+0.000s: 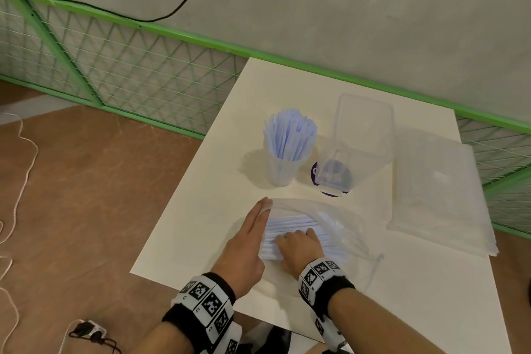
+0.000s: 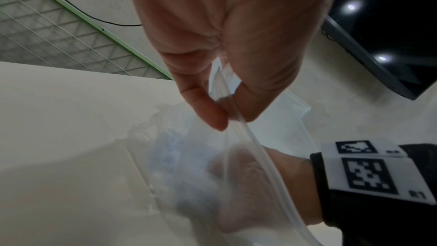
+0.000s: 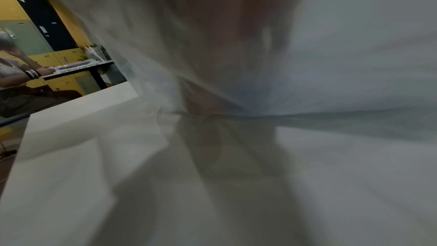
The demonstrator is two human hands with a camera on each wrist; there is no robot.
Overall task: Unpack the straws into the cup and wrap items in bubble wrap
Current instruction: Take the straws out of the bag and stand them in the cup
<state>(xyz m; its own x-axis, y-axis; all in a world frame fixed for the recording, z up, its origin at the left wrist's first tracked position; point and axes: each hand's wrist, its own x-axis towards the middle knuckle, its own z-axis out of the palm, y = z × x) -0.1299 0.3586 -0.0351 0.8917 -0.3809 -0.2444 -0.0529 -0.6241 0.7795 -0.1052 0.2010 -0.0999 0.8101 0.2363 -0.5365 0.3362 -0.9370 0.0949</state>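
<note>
While I work at the bag: two hands busy.
Left hand (image 1: 247, 241): I pinch the bag's (image 1: 330, 218) open edge.
Right hand (image 1: 298, 247): fingers curled round straws (image 1: 290, 224) inside it.
Cup (image 1: 280, 169): beyond both hands, holding straws.

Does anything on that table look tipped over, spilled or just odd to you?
One thing: the clear container behind the bag leans at a slant instead of standing flat, over a purple disc. Nothing is spilled: the straws stand in the cup, and the bubble wrap overhangs the table edge slightly.
</note>
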